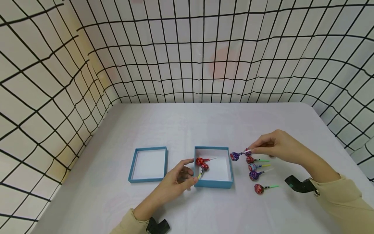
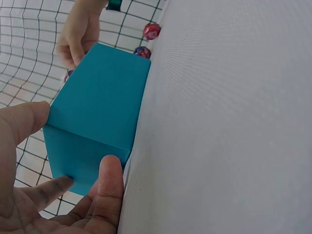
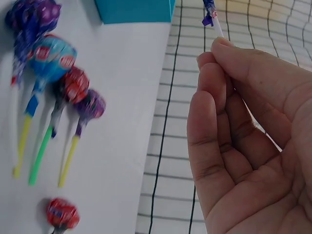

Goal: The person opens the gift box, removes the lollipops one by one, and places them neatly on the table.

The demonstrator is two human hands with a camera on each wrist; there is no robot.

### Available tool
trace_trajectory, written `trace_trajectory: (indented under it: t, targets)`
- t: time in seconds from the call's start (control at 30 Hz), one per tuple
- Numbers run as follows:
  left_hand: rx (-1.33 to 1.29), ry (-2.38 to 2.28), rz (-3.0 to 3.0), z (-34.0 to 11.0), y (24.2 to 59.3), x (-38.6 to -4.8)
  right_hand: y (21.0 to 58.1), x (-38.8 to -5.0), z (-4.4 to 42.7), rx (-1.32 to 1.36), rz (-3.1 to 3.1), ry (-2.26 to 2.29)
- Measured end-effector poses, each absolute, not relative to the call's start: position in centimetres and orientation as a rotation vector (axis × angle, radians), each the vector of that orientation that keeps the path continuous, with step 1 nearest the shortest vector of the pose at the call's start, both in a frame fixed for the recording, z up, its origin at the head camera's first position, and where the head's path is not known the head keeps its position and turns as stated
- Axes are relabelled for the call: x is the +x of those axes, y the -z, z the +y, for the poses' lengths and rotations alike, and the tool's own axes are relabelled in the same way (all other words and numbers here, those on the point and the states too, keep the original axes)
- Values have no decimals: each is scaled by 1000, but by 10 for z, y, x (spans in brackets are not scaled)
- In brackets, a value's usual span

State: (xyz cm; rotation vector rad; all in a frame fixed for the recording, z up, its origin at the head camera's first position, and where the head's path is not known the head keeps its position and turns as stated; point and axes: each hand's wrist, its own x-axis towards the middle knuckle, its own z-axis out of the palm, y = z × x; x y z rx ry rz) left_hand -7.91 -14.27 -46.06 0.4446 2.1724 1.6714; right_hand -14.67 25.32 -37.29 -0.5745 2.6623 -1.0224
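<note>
A lollipop in a purple wrapper (image 1: pixel 234 156) hangs just off the right side of a blue box (image 1: pixel 214 184); my right hand (image 1: pixel 279 147) pinches it by its white stick between thumb and fingertips. In the right wrist view, part of its wrapper (image 3: pixel 209 10) shows above the fingertips. My left hand (image 1: pixel 176 180) rests at the box's left side, fingers spread and touching its outer wall (image 2: pixel 100 97) near a corner. Inside the box lie a red lollipop (image 1: pixel 200 161) with a pale stick and another red one (image 1: pixel 205 166) with a yellow stick.
Right of the box, several lollipops lie in a rough column, among them a purple one (image 1: pixel 254 175) and a red one with a green stick (image 1: pixel 258 188). A shallow blue-edged lid (image 1: pixel 148 164) lies to the left. Black-gridded white cloth (image 1: pixel 190 52) surrounds the table.
</note>
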Motion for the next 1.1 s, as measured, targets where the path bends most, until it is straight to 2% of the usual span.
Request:
trace_trajectory:
  t: [1.1]
  targets:
    - [417,-1667,2173,-143,460,-78,419,-127,362,-196,2782,913]
